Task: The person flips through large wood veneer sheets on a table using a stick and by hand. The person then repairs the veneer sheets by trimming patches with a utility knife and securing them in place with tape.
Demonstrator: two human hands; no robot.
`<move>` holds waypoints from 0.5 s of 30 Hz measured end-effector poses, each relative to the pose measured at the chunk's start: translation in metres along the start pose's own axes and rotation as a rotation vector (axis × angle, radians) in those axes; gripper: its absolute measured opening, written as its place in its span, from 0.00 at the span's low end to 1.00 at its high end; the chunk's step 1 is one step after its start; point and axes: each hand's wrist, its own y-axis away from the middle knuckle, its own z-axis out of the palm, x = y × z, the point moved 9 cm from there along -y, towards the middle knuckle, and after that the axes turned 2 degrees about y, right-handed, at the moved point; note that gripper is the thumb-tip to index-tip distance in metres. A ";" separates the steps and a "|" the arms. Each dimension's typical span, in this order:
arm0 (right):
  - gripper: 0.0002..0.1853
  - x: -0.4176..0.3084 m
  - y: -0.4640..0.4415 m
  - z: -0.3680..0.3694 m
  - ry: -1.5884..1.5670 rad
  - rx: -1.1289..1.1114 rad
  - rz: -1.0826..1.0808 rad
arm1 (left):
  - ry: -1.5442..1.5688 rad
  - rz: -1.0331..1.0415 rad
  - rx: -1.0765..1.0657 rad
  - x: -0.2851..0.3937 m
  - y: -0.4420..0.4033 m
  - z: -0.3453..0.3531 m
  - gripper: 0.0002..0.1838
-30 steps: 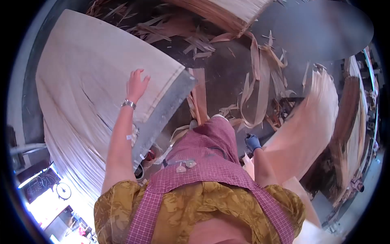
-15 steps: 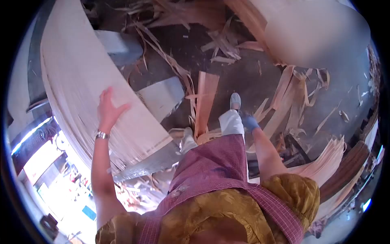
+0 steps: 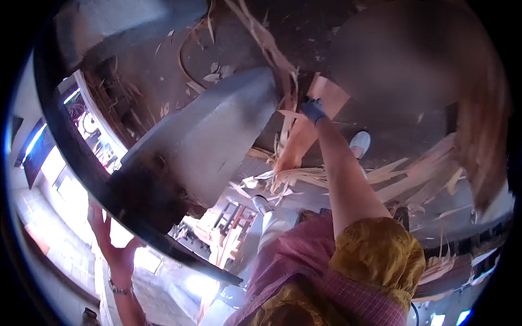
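Both hands are well apart from each other: the left hand (image 3: 117, 252) is bare with its fingers spread and nothing in its grasp, while the right hand (image 3: 314, 110), in a blue-grey glove, is at the upper part of a reddish wood strip (image 3: 300, 134); whether it grips the strip or merely lies over it, I cannot tell. That strip slants over the dark floor (image 3: 304, 43), just right of a large grey block (image 3: 217, 138), with pale wood scraps (image 3: 307, 175) heaped about its lower end. To the right of the extended forearm a light shoe (image 3: 360, 143) rests on the floor, and the other shoe (image 3: 261, 203) shows below the scraps. Near the left hand runs a dark curved bar (image 3: 81, 157); contact between them is unclear. A metallic wristband (image 3: 120, 288) circles the left wrist. Nearest the camera are a pink checked apron (image 3: 291, 247) and a mustard sleeve (image 3: 375, 255). Far right hangs a brown shape (image 3: 484, 146), too blurred to identify.
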 end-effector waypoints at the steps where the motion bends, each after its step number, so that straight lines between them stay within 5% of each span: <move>1: 0.17 0.010 -0.021 0.016 -0.111 -0.064 0.103 | -0.028 -0.024 -0.019 -0.007 0.001 0.002 0.58; 5: 0.20 0.025 0.014 0.039 -0.936 -0.242 0.584 | -0.060 -0.092 -0.027 -0.023 0.008 0.001 0.57; 9: 0.25 -0.010 0.073 -0.046 -1.109 -0.060 0.359 | -0.031 -0.035 -0.029 0.000 0.001 -0.004 0.56; 10: 0.28 -0.031 0.096 -0.088 -1.135 -0.043 0.301 | -0.055 0.093 -0.010 0.004 0.001 -0.007 0.55; 15: 0.23 -0.171 0.166 -0.361 -1.060 0.185 -0.064 | 0.253 0.028 0.007 0.001 0.003 -0.018 0.56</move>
